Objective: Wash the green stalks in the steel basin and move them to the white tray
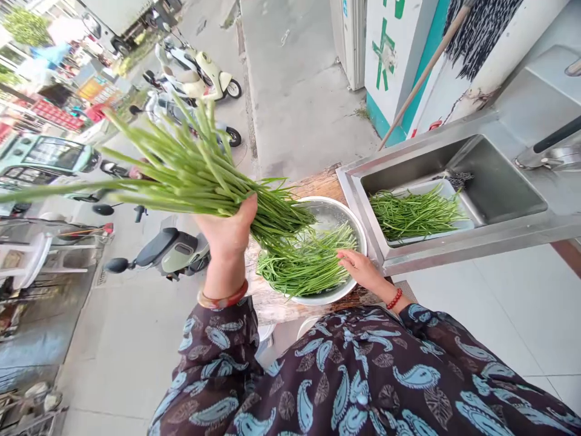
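Note:
My left hand (227,233) is wrapped round a big bunch of long green stalks (200,175), like chives, raised to the left of the bowl. The thick pale ends fan out to the left, and the thin leafy tips hang over the bowl. More of these greens (313,269) lie in a wide white-rimmed bowl (356,218), with some water showing at the far side. Over the bowl's right side, my right hand (361,270) has its fingertips pinched together on a thin green strand at the edge of the greens.
The bowl stands on a wooden board (313,183). To its right is a steel sink (499,181) with a white tray (460,221) of greens inside and a tap (549,151) beyond. A mop (426,72) leans behind. Parked scooters (170,251) stand to the left.

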The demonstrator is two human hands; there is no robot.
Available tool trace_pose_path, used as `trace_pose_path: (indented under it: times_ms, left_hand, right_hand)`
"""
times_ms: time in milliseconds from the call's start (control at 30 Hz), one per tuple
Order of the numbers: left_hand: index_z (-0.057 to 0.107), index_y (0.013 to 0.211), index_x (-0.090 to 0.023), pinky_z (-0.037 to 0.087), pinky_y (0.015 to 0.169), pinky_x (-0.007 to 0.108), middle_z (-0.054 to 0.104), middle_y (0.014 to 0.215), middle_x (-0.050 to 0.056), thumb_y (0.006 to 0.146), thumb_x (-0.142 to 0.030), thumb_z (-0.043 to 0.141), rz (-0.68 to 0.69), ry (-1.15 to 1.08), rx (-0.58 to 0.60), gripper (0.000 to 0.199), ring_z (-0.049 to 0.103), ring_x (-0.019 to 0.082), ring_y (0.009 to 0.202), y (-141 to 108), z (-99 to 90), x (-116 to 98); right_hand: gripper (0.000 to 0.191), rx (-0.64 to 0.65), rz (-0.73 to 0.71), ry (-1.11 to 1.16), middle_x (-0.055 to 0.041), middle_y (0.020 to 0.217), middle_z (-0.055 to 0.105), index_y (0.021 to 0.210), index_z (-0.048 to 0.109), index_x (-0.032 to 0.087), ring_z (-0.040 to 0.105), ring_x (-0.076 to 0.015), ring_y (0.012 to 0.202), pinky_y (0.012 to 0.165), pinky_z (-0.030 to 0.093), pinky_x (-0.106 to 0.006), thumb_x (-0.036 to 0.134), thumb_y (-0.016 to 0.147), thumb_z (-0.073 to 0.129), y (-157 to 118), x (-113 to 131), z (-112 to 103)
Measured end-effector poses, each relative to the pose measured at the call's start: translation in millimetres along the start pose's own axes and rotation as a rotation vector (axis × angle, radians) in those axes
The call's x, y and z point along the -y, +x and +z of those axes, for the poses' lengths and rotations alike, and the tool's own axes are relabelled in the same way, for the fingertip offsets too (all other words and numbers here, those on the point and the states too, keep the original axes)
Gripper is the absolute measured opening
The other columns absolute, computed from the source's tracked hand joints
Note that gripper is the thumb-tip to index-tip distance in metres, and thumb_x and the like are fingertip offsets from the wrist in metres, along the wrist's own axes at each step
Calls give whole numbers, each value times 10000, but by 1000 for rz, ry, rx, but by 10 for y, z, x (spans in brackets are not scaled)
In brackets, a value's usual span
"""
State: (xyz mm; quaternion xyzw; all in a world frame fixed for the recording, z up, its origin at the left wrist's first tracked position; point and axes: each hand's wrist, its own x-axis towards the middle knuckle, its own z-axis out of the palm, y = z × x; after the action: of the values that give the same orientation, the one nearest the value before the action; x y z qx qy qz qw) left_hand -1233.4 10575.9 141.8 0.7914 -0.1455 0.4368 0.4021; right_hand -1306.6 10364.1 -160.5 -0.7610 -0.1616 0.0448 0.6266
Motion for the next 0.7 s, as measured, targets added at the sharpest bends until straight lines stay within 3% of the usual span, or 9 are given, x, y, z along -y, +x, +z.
trace_pose_path:
  times_ms: [100,200,300,367,467,533,600,700]
  left_hand:
    - [622,913,-202,598,851,388,693,878,22,710,-290,751,-233,96,65,256,697,212,846,-559,325,565]
    - [637,1103,-181,587,918,400,738,999,70,696,-223,741,-485,278,272,422,717,249,944,-1179,641,1110]
    - [560,1336,-204,539,1023,383,722,1236,95,715,-184,727,-594,408,479,644,694,263,1122,-1652,826,1502]
    - [521,1406,-207,516,1050,374,707,1297,102,732,-185,719,-603,438,631,703,677,268,1181,-1839,902,1661]
    - [511,1438,-178,509,1042,399,721,1268,137,746,-171,702,-595,513,849,719,686,295,1172,-1936,998,1748]
    - [514,1437,-167,513,1024,402,729,1241,145,738,-170,705,-598,548,899,724,696,305,1147,-1889,1024,1724]
    - [529,1409,-175,530,992,373,740,1198,121,719,-192,723,-608,516,825,717,712,284,1098,-1748,975,1654]
    - [578,1288,-177,562,918,332,747,1098,79,690,-216,725,-569,380,561,618,718,232,988,-1374,743,1447]
  right_hand:
    - [359,-8,-11,-40,-100,1131,738,1281,655,209,749,-194,889,885,604,-396,195,966,482,-12,27,5]
    - [339,-35,-42,-108,-84,1106,744,1256,669,227,737,-191,907,938,591,-405,187,972,490,-33,39,33]
    - [319,-61,-48,-148,-73,1098,745,1248,672,248,725,-197,967,972,581,-401,189,980,510,-54,51,60]
    - [308,-68,-39,-163,-69,1099,745,1244,672,253,721,-199,994,978,579,-395,194,991,509,-59,68,65]
    - [290,-75,-40,-181,-74,1085,743,1225,679,241,722,-198,977,947,588,-380,192,991,516,-45,101,60]
    - [287,-83,-46,-188,-77,1065,744,1210,685,227,723,-197,967,932,592,-375,174,976,528,-24,118,52]
    - [290,-85,-48,-177,-79,1048,747,1196,691,215,725,-197,969,928,592,-374,157,962,531,0,127,39]
    - [292,-75,-37,-119,-84,1049,752,1186,698,207,738,-193,943,920,595,-377,170,961,516,16,116,22]
